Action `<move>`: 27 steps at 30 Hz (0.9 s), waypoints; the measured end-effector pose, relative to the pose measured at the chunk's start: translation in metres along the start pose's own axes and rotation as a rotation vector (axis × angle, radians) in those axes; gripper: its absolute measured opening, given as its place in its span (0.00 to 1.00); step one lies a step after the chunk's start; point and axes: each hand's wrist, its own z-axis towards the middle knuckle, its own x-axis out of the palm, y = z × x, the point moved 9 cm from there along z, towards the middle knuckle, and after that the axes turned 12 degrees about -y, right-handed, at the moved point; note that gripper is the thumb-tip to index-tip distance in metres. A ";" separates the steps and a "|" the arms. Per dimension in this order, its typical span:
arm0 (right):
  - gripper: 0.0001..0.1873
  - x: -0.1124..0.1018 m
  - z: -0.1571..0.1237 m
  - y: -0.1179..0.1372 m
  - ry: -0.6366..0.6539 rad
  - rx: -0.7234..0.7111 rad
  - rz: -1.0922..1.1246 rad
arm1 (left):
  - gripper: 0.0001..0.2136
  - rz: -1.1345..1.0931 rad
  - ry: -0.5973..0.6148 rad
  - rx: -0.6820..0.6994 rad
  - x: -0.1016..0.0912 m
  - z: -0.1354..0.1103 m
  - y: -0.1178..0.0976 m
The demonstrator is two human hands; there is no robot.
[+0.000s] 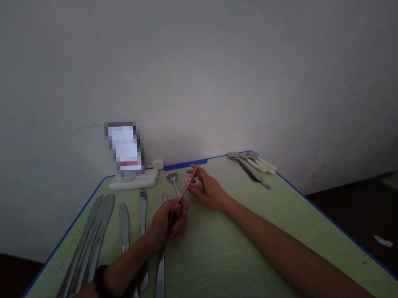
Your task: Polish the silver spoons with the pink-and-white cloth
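My left hand (169, 220) is closed round the lower end of a thin metal utensil (187, 187) that slants up and to the right. My right hand (207, 190) is closed on a small pink and white cloth (193, 181), pressed against the upper end of that utensil. A spoon (173, 180) lies on the green table (242, 235) just behind my left hand.
Several knives (100, 232) lie in a row on the table's left side. A pile of spoons with white handles (254, 164) sits at the far right corner. A white stand with a blurred screen (130, 169) stands at the back left, against the wall.
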 end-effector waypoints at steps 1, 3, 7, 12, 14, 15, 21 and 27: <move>0.33 -0.002 0.000 0.003 -0.031 -0.029 0.026 | 0.11 0.000 -0.003 -0.013 0.000 0.000 0.002; 0.35 -0.005 0.000 0.008 -0.082 -0.078 0.035 | 0.10 -0.004 -0.011 -0.024 -0.001 0.000 0.003; 0.37 -0.012 0.001 0.011 -0.210 -0.108 -0.033 | 0.09 0.009 -0.041 -0.024 -0.003 0.001 0.005; 0.27 -0.015 0.000 0.025 -0.260 -0.213 -0.188 | 0.09 0.090 -0.112 0.018 -0.009 0.002 0.004; 0.17 -0.007 -0.003 0.036 -0.174 -0.316 -0.241 | 0.10 0.114 -0.120 0.044 -0.009 0.002 0.002; 0.12 -0.003 -0.004 0.039 -0.133 -0.359 -0.264 | 0.11 0.124 -0.118 0.048 -0.009 0.002 0.002; 0.10 -0.014 0.009 0.023 -0.110 -0.242 -0.495 | 0.19 0.111 -0.142 -0.021 -0.012 0.005 0.007; 0.16 -0.059 0.038 -0.018 0.051 0.178 -0.614 | 0.18 0.199 -0.096 0.033 -0.008 0.004 0.005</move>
